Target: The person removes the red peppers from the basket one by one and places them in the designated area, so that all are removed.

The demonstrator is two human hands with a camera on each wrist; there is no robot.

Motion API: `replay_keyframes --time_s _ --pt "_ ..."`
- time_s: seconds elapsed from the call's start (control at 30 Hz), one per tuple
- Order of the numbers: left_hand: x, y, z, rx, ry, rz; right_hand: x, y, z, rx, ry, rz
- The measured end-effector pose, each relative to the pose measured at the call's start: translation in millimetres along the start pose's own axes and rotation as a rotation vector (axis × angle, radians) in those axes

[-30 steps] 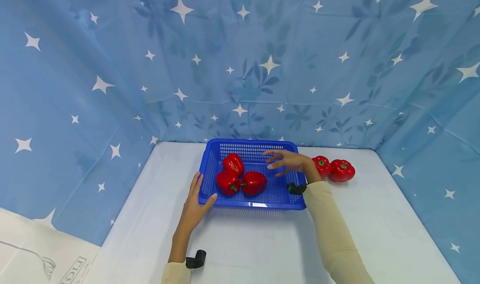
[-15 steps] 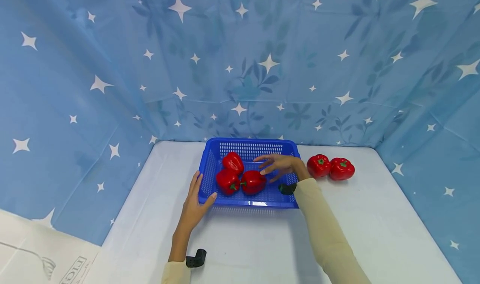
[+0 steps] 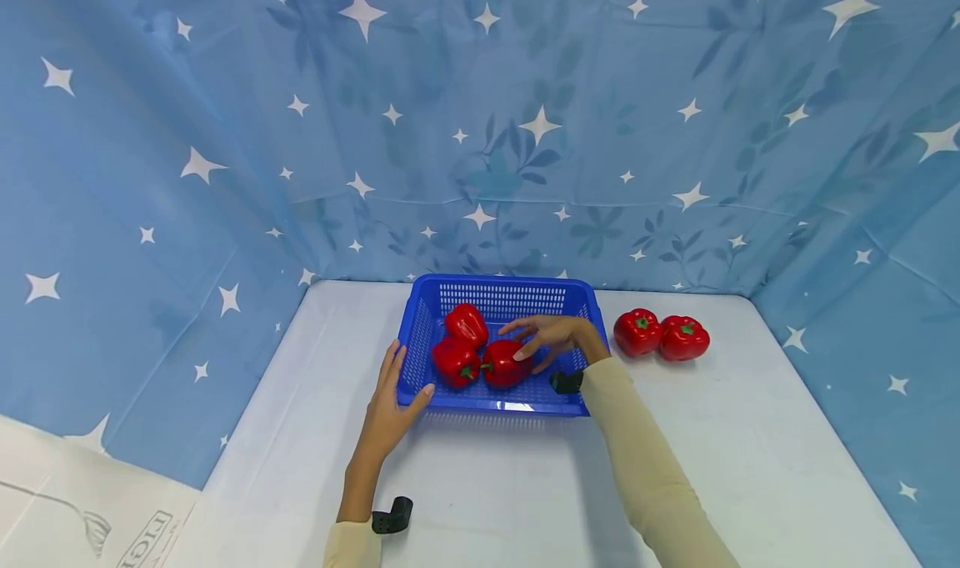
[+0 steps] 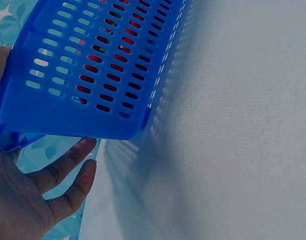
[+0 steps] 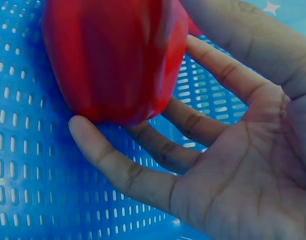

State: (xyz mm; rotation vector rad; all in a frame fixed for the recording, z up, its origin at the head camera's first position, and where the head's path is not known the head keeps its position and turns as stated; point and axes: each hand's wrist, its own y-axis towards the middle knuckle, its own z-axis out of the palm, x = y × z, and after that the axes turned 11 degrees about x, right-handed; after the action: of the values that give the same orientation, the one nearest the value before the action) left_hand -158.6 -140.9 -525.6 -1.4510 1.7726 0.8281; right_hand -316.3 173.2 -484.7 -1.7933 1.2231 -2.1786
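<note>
A blue perforated plastic basket [image 3: 498,405] stands on the white table with 3 red bell peppers inside. One pepper [image 3: 455,362] lies at the front left, another [image 3: 467,326] behind it. My right hand [image 3: 555,334] reaches into the basket at the front right pepper [image 3: 501,366], thumb over its near side, fingers spread about its far end. The right wrist view shows this pepper [image 5: 112,55] close up, with space between it and the palm; a firm grip is not seen. My left hand [image 3: 386,418] rests at the basket's front left corner, fingers straight along the side, thumb near the front rim.
Two more red bell peppers, one on the left [image 3: 637,332] and one on the right [image 3: 684,338], lie side by side on the white table [image 3: 510,493] right of the basket. A blue star-patterned curtain [image 3: 480,134] hangs behind and at both sides.
My right hand has moved left inside the basket, from its right side to the front right pepper. The left hand and the peppers stay where they were.
</note>
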Motion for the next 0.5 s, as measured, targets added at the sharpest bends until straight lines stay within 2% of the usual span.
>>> replay_keyframes --time_s 0.5 --pt "0.3 -0.2 0.9 -0.008 -0.003 -0.001 8 6.0 13 -0.002 -0.082 0.090"
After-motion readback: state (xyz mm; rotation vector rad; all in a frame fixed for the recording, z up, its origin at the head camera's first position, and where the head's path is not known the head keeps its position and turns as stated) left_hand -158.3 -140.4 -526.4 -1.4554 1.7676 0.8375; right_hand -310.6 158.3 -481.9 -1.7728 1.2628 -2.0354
